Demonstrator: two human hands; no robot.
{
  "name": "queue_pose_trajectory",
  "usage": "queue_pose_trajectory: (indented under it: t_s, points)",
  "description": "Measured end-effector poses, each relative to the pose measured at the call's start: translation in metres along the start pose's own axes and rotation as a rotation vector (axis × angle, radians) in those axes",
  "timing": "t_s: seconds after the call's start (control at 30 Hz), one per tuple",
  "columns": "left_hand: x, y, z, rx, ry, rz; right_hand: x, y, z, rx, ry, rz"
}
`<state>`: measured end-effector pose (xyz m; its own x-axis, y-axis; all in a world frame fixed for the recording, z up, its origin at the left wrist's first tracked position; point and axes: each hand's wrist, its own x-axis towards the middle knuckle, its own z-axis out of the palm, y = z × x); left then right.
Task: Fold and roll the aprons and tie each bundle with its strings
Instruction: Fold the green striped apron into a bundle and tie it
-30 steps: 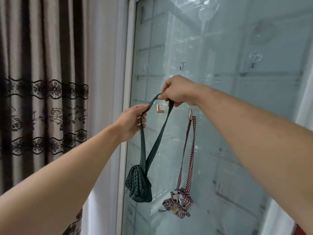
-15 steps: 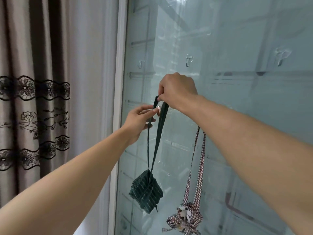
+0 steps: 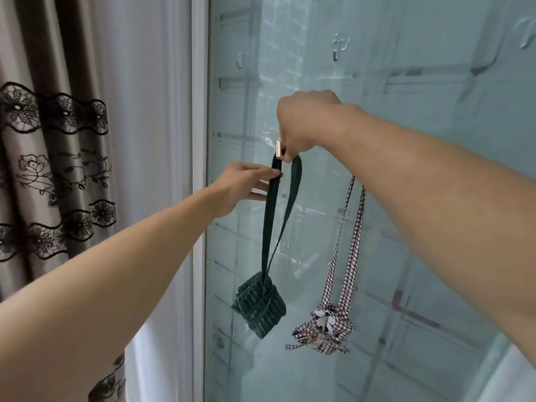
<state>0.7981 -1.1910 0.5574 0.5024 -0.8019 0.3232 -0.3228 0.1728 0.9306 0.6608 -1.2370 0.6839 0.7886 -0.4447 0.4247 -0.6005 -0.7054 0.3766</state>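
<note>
Our left hand (image 3: 243, 184) pinches one side of the green strap (image 3: 271, 216) between thumb and fingertips, steadying it. Our right hand (image 3: 304, 126), fingers curled, grips the loop's top at the hook (image 3: 278, 148), apparently to hang it. The green bundle (image 3: 259, 307) dangles below, near the checked bundle (image 3: 323, 329).

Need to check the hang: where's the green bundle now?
Head view, lower centre: the green bundle hangs by its strap against the glass door, just left of the checked bundle.

green apron bundle (image 3: 259, 305) hangs by strap | checked apron bundle (image 3: 324, 327) hangs beside
</note>
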Motion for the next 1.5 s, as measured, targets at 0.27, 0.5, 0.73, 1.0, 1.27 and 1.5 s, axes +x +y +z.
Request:
queue_pose_trajectory:
  t_s: [0.27, 0.5, 0.73, 1.0, 1.27, 1.5]
  points:
    - [-0.018, -0.061, -0.015, 0.240, -0.094, -0.243, -0.001, -0.003, 0.007, 0.070, -0.061, 0.015]
    - [-0.036, -0.128, -0.010, 0.552, -0.395, -0.464, -0.003, -0.012, 0.020, 0.099, -0.006, -0.028]
    - [-0.053, -0.150, -0.005, 0.303, -0.525, -0.624, 0.002, -0.015, 0.027, 0.037, 0.083, -0.054]
    - [-0.066, -0.167, 0.022, 0.509, -0.417, -0.486, 0.001, -0.013, 0.032, 0.023, 0.125, -0.072]
    - [-0.065, -0.154, 0.042, 0.671, -0.296, -0.266, -0.003, -0.014, 0.035, 0.043, 0.151, -0.092]
    - [-0.070, -0.145, 0.055, 0.821, -0.258, -0.223, -0.007, -0.014, 0.038, 0.066, 0.172, -0.112]
